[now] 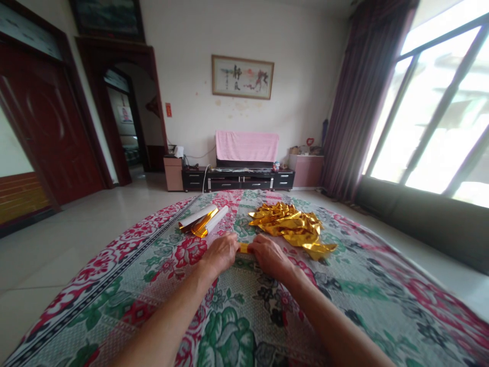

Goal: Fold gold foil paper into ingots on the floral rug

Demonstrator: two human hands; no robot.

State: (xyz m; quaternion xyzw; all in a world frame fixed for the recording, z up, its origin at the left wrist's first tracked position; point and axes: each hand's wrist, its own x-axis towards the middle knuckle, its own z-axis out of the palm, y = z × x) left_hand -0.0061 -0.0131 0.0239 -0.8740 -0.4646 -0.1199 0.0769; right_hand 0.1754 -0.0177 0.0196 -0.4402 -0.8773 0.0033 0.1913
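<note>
Gold strip (243, 248) spans the gap from my left hand (224, 251) to my right hand (268, 253), its visible length running left to right; each hand's fingers pinch one end, neither nearer, crumpled gold foil (289, 223) beyond the right.

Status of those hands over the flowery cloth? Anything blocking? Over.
Left hand, right hand: closed on gold strip between them. Curled white-and-gold sheets ahead left, crumpled gold pile ahead right. Neither between hands.
</note>
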